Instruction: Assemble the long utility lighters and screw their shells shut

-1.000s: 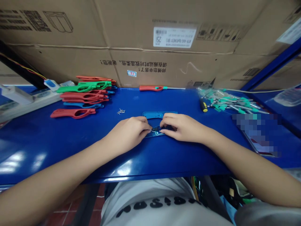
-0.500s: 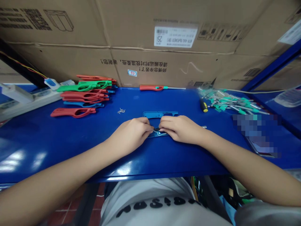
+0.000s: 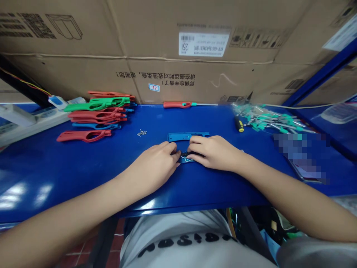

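Low over the table, both my hands work on a blue lighter casing half [image 3: 184,160], which they partly cover. A small black part [image 3: 184,153] and a thin white wire lie in it. My left hand [image 3: 157,163] is closed with fingertips and thumb at the casing's left end. My right hand [image 3: 213,152] is closed over its right side, fingertips by the black part; its exact grip is hidden. Just beyond my fingers lies another blue lighter casing half [image 3: 178,137], inner side up, near my right fingers.
Red, green and blue lighter casings [image 3: 83,136] are stacked at left, beside a power strip [image 3: 50,121]. Small screws [image 3: 141,133] lie nearer the middle. A red lighter [image 3: 177,105] rests by the cardboard box [image 3: 156,63]. At right are a screwdriver [image 3: 239,124], metal lighter tubes [image 3: 273,119] and a phone [image 3: 304,160].
The view has shifted slightly. My left fingers have moved a little off the black part and are bent more. My right hand stays nearly in place.
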`<state>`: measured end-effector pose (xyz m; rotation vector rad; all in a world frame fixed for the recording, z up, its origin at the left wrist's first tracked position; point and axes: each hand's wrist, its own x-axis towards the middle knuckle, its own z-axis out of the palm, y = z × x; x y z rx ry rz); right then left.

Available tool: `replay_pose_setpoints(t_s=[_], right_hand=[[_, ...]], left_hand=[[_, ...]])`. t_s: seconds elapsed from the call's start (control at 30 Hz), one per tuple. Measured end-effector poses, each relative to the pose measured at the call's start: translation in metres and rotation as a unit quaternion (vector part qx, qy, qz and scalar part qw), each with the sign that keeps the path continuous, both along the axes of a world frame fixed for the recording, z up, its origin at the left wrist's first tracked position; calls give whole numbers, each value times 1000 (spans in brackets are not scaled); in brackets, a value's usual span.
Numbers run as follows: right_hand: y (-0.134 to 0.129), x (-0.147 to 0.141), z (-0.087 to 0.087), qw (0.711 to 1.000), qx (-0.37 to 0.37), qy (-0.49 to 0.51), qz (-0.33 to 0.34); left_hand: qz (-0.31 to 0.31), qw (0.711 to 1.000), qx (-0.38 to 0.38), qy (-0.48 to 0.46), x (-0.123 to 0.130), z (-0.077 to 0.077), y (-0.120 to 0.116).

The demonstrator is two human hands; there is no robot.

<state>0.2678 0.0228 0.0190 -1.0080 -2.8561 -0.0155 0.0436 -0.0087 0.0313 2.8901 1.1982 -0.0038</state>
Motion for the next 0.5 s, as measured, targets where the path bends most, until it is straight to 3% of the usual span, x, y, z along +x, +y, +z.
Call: replay_pose_setpoints(t_s=[0.17, 0.33, 0.5], right_hand=[[1, -1, -3, 998, -33, 60, -3], [3, -7, -8, 966, -120, 204, -109], [7, -7, -10, 948, -180, 209, -159]], left_hand=[[2, 995, -36, -88, -6, -9, 10], [13, 991, -45, -125, -4, -14, 14], [7, 989, -39, -145, -2, -16, 14]])
